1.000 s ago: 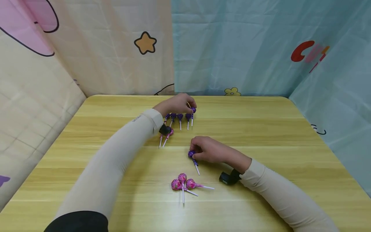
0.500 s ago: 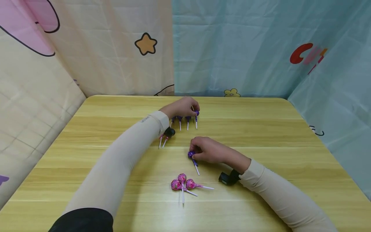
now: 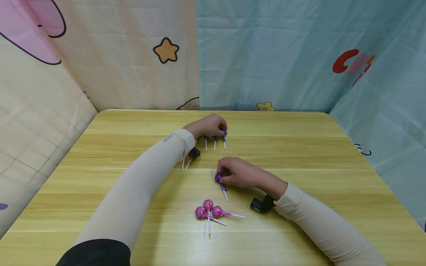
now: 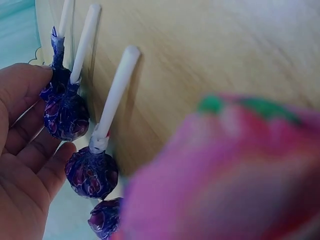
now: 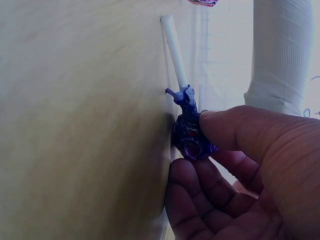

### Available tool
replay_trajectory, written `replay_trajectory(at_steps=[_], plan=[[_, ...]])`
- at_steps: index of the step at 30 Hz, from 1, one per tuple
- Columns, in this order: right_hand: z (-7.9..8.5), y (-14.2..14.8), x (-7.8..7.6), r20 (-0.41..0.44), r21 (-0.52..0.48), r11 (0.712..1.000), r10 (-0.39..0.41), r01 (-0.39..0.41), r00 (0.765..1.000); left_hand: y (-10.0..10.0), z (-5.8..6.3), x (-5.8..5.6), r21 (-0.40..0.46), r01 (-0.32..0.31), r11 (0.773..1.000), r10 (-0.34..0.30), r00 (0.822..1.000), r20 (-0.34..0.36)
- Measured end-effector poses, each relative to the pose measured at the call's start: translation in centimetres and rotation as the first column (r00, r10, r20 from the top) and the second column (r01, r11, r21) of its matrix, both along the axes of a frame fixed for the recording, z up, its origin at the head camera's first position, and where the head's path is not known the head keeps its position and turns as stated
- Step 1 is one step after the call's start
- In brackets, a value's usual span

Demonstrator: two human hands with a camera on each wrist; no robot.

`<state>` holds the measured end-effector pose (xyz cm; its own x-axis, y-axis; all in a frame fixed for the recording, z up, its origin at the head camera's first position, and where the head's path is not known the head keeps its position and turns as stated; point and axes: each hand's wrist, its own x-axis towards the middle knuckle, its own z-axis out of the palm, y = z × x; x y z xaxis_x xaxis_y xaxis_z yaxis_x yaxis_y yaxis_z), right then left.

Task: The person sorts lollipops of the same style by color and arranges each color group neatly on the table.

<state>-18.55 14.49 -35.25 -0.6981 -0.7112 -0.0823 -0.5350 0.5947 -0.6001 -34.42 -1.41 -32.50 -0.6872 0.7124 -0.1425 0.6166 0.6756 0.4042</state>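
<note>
At the far side of the table my left hand pinches a purple-wrapped lollipop by its head, at the right end of a row of purple lollipops. Its white stick points back toward me. The row's left part is hidden behind the wrist in the head view. Nearer, mid-table, my right hand holds another purple lollipop between thumb and fingers, close to the tabletop. Three pink lollipops lie bunched in front of it, sticks overlapping.
Pink lollipops lie just nearer than the purple row; the left wrist and its camera partly cover them. The wooden table ends at a curtain at the back, with more curtains on both sides.
My left hand has shifted slightly right and then a little nearer with its lollipop, widening the gap from its neighbour in the row. The right hand has stayed in place.
</note>
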Motion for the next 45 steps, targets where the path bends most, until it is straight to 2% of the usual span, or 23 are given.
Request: replay_trajectory(at_steps=[14, 25, 34, 39, 45], plan=[[-0.2, -0.2, 0.1, 0.005, 0.002, 1.000, 0.002, -0.002, 1.000, -0.1, -0.7, 0.1, 0.021, 0.004, 1.000, -0.005, 0.999, 0.034], [-0.2, -0.1, 0.1, -0.002, -0.008, 1.000, 0.017, -0.017, 1.000, 0.0, -0.5, 0.5, 0.029, -0.017, 0.999, 0.016, 0.999, 0.036], [0.0, 0.0, 0.0, -0.004, -0.011, 1.000, 0.011, -0.011, 1.000, 0.3, -0.1, 0.3, 0.051, -0.027, 0.998, 0.027, 1.000, 0.004], [-0.1, 0.1, -0.1, -0.001, -0.011, 1.000, 0.019, -0.019, 1.000, -0.1, 0.2, 0.9, 0.079, -0.031, 0.996, 0.033, 0.999, -0.025], [0.1, 0.1, 0.0, -0.004, -0.009, 1.000, 0.005, -0.005, 1.000, -1.3, 1.0, 2.6, 0.133, -0.062, 0.989, 0.074, 0.994, -0.082]])
